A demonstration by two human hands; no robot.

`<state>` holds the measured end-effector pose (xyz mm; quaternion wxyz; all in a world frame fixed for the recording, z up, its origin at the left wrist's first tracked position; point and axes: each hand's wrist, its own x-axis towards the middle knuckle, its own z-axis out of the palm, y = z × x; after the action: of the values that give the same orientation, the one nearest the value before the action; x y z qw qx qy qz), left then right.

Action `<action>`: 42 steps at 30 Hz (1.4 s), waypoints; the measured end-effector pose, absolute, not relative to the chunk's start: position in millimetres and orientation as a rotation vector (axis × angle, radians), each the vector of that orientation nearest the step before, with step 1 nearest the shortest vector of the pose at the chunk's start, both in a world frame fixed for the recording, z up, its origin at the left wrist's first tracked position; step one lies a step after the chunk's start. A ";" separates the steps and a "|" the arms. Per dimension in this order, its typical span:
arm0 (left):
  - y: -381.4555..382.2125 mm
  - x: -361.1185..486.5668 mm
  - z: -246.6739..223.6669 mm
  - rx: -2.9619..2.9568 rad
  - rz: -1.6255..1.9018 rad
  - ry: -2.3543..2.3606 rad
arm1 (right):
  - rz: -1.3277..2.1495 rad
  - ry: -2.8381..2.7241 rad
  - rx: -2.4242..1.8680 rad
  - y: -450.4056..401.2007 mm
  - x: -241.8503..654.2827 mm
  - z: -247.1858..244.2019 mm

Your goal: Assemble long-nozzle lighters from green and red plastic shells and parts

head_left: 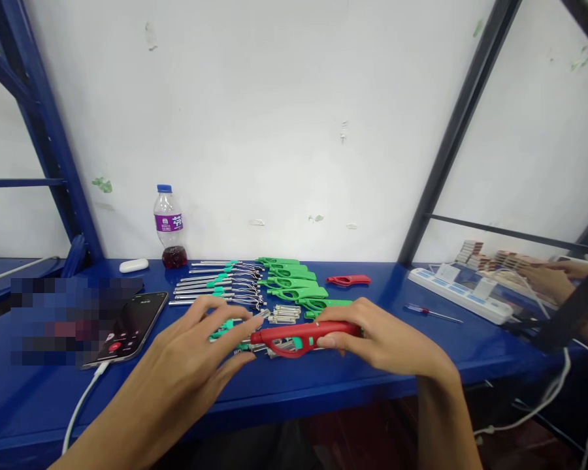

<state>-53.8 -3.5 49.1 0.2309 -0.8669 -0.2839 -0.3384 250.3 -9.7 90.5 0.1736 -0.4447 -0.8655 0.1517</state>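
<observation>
Wall [255, 117], white, with scuffs and green flecks, filling the upper frame. Bench [274, 398], blue, across the lower half. Hands, two. Left hand [191, 349], lower centre-left: fingers loosely curved, thumb and index apart near the nose of a red casing [279, 336]; a pale glossy bit shows at the index fingertip, and whether it is gripped cannot be told. Right hand [382, 336], lower centre-right: thumb in front and fingers over the top, pinching the red casing at its right end.

Power strip [458, 294], white and blue, right of frame, with white plugs. Bottle [168, 225], clear, blue cap, dark red liquid at the base, left of centre against the wall; purple label, white Chinese characters too small to read surely. Phone [140, 320], left, cable attached, screen lit with a red round button; its lettering is illegible.

Red casing, held above the bench at lower centre: glossy, elongated, tapered at left, open loop below, teal showing within, small pale rectangle beside the thumb. Green casings [294, 283], overlapping row, centre. Second red casing [349, 281], right of these. Metal rods [218, 284], teal fittings, thin wires, centre-left. Screwdriver [416, 307], right. White case [134, 266], left. Small metallic pieces [285, 312], grouped, centre.
</observation>
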 end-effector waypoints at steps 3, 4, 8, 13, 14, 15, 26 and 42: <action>4.3 -65.1 47.1 -2.358 -0.905 -0.857 | 0.410 -2.401 -1.248 -10.4 253.8 93.0; 6.3 -67.4 46.8 -2.359 -0.902 -0.844 | 0.428 -2.395 -1.236 -9.6 254.2 93.4; 5.8 -63.6 47.0 -2.401 -0.960 -0.778 | 0.503 -2.396 -1.174 -5.5 252.8 92.7; -5.0 -47.1 45.7 -2.397 -1.155 -0.702 | 0.616 -2.373 -1.110 -7.1 249.9 93.5; -5.7 -45.5 45.3 -2.395 -1.168 -0.700 | 0.641 -2.365 -1.095 -8.0 249.3 94.1; -5.4 -44.7 45.1 -2.394 -1.172 -0.700 | 0.664 -2.356 -1.078 -8.8 248.7 94.6; 2.9 -48.2 51.2 -2.264 -1.064 -0.727 | 0.767 -2.324 -0.989 -0.7 236.1 88.7; -14.1 -41.7 56.5 -2.093 -0.997 -0.740 | 0.795 -2.249 -1.011 9.5 227.8 77.6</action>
<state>-41.7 -14.1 56.5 0.3467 -0.8066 -0.2854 -0.3845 227.8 9.5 77.6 0.2719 -0.3756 -0.8353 0.2954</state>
